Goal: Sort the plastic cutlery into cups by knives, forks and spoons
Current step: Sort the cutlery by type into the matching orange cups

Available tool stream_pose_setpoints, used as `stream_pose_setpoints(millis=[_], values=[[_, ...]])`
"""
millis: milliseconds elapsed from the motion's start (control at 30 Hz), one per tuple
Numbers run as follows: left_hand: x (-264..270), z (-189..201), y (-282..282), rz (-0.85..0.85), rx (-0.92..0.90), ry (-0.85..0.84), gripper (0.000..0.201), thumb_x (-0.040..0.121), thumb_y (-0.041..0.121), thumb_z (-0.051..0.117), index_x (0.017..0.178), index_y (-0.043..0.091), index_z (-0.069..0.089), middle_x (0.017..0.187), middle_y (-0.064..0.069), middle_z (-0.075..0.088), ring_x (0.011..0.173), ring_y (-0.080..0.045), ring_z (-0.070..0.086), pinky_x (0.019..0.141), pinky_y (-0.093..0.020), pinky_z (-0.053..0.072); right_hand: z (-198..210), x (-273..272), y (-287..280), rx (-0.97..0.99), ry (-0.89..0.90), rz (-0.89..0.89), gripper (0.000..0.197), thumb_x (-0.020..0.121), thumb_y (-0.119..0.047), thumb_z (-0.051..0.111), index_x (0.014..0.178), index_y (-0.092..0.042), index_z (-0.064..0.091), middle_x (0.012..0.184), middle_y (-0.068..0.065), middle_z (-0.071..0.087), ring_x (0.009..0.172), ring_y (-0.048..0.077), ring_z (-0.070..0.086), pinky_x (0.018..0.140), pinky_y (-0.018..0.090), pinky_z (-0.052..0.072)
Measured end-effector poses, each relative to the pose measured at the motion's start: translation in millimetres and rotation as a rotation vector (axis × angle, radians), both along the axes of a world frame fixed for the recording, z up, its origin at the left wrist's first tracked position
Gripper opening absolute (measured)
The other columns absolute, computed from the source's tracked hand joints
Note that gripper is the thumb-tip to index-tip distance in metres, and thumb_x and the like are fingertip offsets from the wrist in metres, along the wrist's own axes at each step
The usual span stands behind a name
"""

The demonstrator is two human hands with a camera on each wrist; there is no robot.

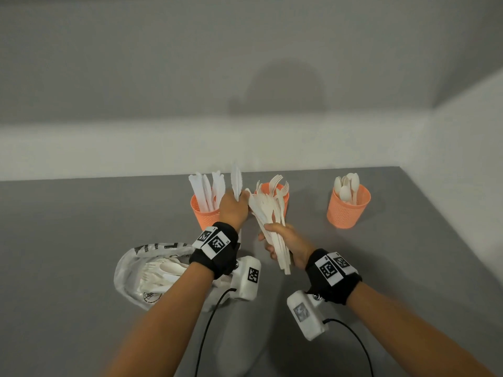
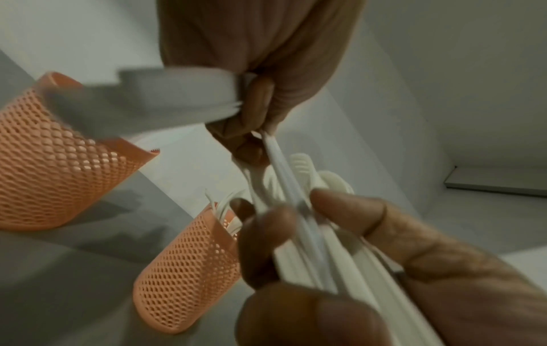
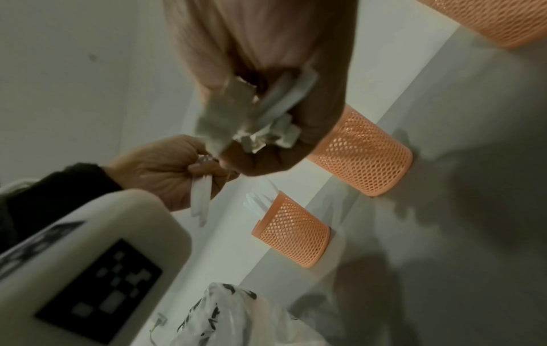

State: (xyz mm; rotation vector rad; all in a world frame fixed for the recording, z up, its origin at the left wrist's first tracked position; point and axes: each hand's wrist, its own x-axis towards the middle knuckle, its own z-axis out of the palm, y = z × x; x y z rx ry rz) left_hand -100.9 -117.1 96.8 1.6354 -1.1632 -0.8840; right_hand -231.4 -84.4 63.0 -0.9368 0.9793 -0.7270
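Left hand [image 1: 233,206] covers part of the knife cup [image 1: 206,214] rim and the grip on the knife [image 1: 236,183], so which fingers hold it is unclear. Bundle of cutlery [image 1: 272,227] hides most of the fork cup [image 1: 283,198]; mix of pieces in the bundle is unreadable. Bag [image 1: 141,270] contents are partly behind the left forearm. Left wrist view: knife blade smeared by blur. Right wrist view: spoon cup [image 3: 503,21] cut by top edge.
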Motion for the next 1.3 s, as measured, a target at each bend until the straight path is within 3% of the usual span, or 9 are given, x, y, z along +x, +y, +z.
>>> stream_pose_setpoints(millis=[300, 433, 567, 700, 800, 867, 1000, 1167, 1300], values=[[-2.0, -13.7, 6.6, 0.28, -0.156, 0.238, 0.016, 0.09, 0.017, 0.055, 0.098, 0.002, 0.055, 0.086, -0.015, 0.062, 0.08, -0.027, 0.061, 0.074, -0.034, 0.051, -4.6, 11.2, -6.4, -0.03, 0.021, -0.212, 0.017, 0.094, -0.02, 0.048, 0.103, -0.008, 0.055, 0.067, 0.003, 0.057, 0.044, 0.009, 0.047, 0.041, 0.021, 0.041], [-7.7, -28.5, 20.8, 0.17, -0.022, 0.32, 0.025, 0.085, 0.029, 0.063, 0.096, 0.007, 0.06, 0.069, 0.0, 0.053, 0.056, -0.01, 0.049, 0.054, -0.021, 0.041, -7.6, 19.6, -6.8, -0.134, 0.102, -0.213, 0.01, 0.095, -0.018, 0.047, 0.09, -0.017, 0.055, 0.067, 0.001, 0.054, 0.042, 0.003, 0.049, 0.044, 0.018, 0.041], [-11.6, -37.7, 32.9, 0.157, -0.008, 0.37, 0.015, 0.087, 0.018, 0.061, 0.095, 0.005, 0.061, 0.069, -0.002, 0.056, 0.05, -0.005, 0.052, 0.044, -0.011, 0.04, -2.5, 31.3, -1.3, -0.249, 0.038, -0.181, 0.011, 0.096, -0.016, 0.048, 0.096, -0.016, 0.058, 0.054, -0.012, 0.062, 0.048, -0.004, 0.057, 0.049, 0.01, 0.043], [-4.2, -43.2, 31.3, 0.171, 0.018, 0.307, 0.023, 0.092, 0.018, 0.054, 0.105, -0.001, 0.057, 0.087, -0.012, 0.061, 0.077, -0.021, 0.057, 0.075, -0.033, 0.049, -3.0, 37.1, -1.2, -0.192, 0.033, -0.17, 0.012, 0.096, -0.014, 0.046, 0.096, -0.012, 0.058, 0.065, 0.0, 0.057, 0.05, 0.005, 0.055, 0.046, 0.016, 0.045], [4.0, -49.9, 27.7, 0.179, 0.026, 0.329, 0.02, 0.096, 0.02, 0.044, 0.1, 0.001, 0.049, 0.084, -0.018, 0.059, 0.073, -0.027, 0.057, 0.07, -0.041, 0.049, -3.2, 42.7, -4.7, -0.119, 0.033, -0.207, 0.015, 0.096, -0.011, 0.044, 0.086, -0.012, 0.056, 0.068, 0.006, 0.057, 0.055, 0.014, 0.056, 0.043, 0.02, 0.049], [12.4, -50.4, 22.5, 0.209, 0.016, 0.321, 0.026, 0.098, 0.02, 0.037, 0.101, -0.004, 0.047, 0.076, -0.015, 0.054, 0.068, -0.027, 0.053, 0.063, -0.035, 0.048, -4.1, 45.8, -8.8, -0.107, 0.058, -0.25, 0.017, 0.096, -0.009, 0.043, 0.082, -0.01, 0.053, 0.068, 0.008, 0.054, 0.059, 0.018, 0.056, 0.045, 0.021, 0.051], [39.8, -35.7, 4.9, 0.291, -0.078, 0.329, 0.016, 0.099, 0.017, 0.034, 0.096, 0.008, 0.047, 0.061, -0.002, 0.041, 0.047, -0.01, 0.045, 0.044, -0.015, 0.041, -8.0, 40.7, -20.6, -0.059, 0.067, -0.286, 0.014, 0.097, -0.012, 0.039, 0.085, -0.012, 0.047, 0.059, 0.005, 0.042, 0.047, 0.015, 0.045, 0.048, 0.028, 0.047], [77.1, -5.1, -28.6, 0.397, -0.231, 0.356, 0.034, 0.09, 0.033, 0.057, 0.063, 0.013, 0.048, 0.041, 0.009, 0.046, 0.038, -0.007, 0.044, 0.047, -0.023, 0.041, -7.6, 28.1, -30.7, -0.064, 0.069, -0.176, 0.014, 0.097, -0.024, 0.042, 0.091, -0.02, 0.053, 0.053, -0.002, 0.036, 0.035, 0.007, 0.032, 0.038, 0.02, 0.031], [88.6, 15.8, -61.2, 0.463, -0.329, 0.296, 0.046, 0.087, 0.041, 0.059, 0.057, 0.009, 0.045, 0.049, -0.006, 0.042, 0.031, -0.004, 0.041, 0.039, -0.014, 0.039, -4.0, 27.4, -32.2, -0.043, 0.041, -0.199, 0.013, 0.095, -0.027, 0.047, 0.091, -0.017, 0.054, 0.047, -0.005, 0.036, 0.034, 0.007, 0.031, 0.036, 0.019, 0.029]])
